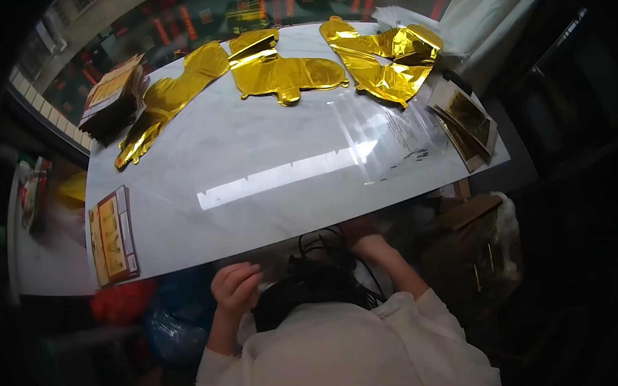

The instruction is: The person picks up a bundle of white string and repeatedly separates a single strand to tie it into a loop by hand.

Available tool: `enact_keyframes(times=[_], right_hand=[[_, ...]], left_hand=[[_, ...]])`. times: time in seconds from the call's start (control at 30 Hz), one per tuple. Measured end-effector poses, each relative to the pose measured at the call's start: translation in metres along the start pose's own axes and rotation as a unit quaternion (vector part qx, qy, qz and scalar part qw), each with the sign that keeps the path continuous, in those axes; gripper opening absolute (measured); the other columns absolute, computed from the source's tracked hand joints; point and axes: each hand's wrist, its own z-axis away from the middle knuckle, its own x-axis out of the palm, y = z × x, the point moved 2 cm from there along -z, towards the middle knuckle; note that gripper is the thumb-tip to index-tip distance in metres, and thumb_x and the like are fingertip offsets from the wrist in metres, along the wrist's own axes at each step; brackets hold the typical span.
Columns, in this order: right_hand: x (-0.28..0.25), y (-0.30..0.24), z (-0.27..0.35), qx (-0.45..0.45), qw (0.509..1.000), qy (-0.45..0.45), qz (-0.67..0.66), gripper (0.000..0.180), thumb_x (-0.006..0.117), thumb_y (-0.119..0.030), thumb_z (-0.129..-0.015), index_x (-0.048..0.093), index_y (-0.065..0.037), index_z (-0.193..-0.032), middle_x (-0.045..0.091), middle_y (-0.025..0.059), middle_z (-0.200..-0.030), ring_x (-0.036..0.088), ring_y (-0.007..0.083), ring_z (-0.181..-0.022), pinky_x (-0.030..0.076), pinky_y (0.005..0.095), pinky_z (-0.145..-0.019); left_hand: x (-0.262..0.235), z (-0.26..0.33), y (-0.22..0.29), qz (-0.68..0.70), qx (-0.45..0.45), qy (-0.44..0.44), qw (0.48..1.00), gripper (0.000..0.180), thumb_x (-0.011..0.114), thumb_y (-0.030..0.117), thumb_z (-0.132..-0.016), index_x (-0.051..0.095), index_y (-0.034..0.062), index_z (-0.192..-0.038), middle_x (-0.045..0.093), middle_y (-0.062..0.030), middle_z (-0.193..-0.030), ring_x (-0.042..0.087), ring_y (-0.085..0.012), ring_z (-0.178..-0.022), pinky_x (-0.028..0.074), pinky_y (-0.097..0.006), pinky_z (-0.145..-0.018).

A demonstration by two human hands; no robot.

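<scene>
Three gold foil balloons [284,71] lie flat along the far side of the counter [250,161]. Left hand [235,288] curls at the near edge, fingers pinching a clear plastic bag [274,262]. Right hand [361,234] is half hidden under the edge; its grip can't be told. Clear sleeves [383,135] lie right, a card pack [112,237] left.

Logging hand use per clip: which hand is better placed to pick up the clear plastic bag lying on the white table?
Probably the right hand: it is at the table's near edge, closest to the clear plastic bag on the right side. The left hand sits lower, curled, below the edge.
</scene>
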Motion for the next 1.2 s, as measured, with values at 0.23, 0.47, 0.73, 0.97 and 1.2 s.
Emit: enact_keyframes(times=[0.23,0.47,0.73,0.97,1.2], right_hand=[[0.045,-0.001,-0.010,-0.160,0.975,0.145,-0.042,0.051,0.069,-0.032,-0.079,0.060,-0.017,-0.127,0.052,0.0123,-0.135,0.041,0.0341,-0.132,0.030,0.0502,-0.109],[0.049,0.025,-0.035,-0.114,0.978,0.164,0.060,0.047,0.061,-0.031,-0.085,0.059,-0.018,-0.130,0.054,0.0118,-0.134,0.045,0.0335,-0.129,0.037,0.0445,-0.107],[-0.008,0.005,-0.003,-0.094,0.995,-0.002,0.025,0.037,0.054,-0.026,-0.095,0.059,-0.014,-0.129,0.061,0.0150,-0.128,0.058,0.0312,-0.119,0.045,0.0390,-0.102],[-0.024,0.001,0.008,-0.064,0.996,-0.015,0.058,0.039,0.059,-0.028,-0.093,0.062,-0.008,-0.126,0.063,0.0155,-0.125,0.061,0.0297,-0.113,0.046,0.0362,-0.099],[-0.033,-0.066,0.020,-0.175,0.837,-0.220,-0.469,0.039,0.050,-0.029,-0.102,0.075,0.000,-0.092,0.072,0.0079,-0.093,0.062,0.0180,-0.098,0.047,0.0318,-0.094]], left_hand=[[0.079,-0.013,0.002,0.016,-0.255,-0.185,0.949,0.059,0.066,0.044,-0.083,0.056,0.0071,-0.128,0.062,-0.0174,-0.123,0.060,-0.0366,-0.111,0.050,-0.048,-0.092],[0.110,-0.015,-0.027,-0.002,-0.312,-0.381,0.871,0.045,0.058,0.042,-0.091,0.061,0.0074,-0.120,0.062,-0.0180,-0.123,0.059,-0.0347,-0.114,0.049,-0.047,-0.094],[0.055,0.007,-0.059,0.128,-0.327,-0.360,0.864,0.047,0.057,0.052,-0.093,0.066,0.0162,-0.122,0.060,-0.0130,-0.130,0.055,-0.0322,-0.119,0.041,-0.043,-0.106],[0.055,0.029,-0.062,0.225,-0.457,-0.346,0.788,0.054,0.056,0.058,-0.092,0.065,0.0169,-0.126,0.068,-0.0124,-0.115,0.064,-0.0304,-0.107,0.048,-0.042,-0.097],[0.079,0.046,-0.033,0.016,-0.321,-0.233,0.918,0.036,0.060,0.036,-0.089,0.067,0.0138,-0.117,0.066,-0.0166,-0.114,0.061,-0.0326,-0.108,0.046,-0.042,-0.097]])
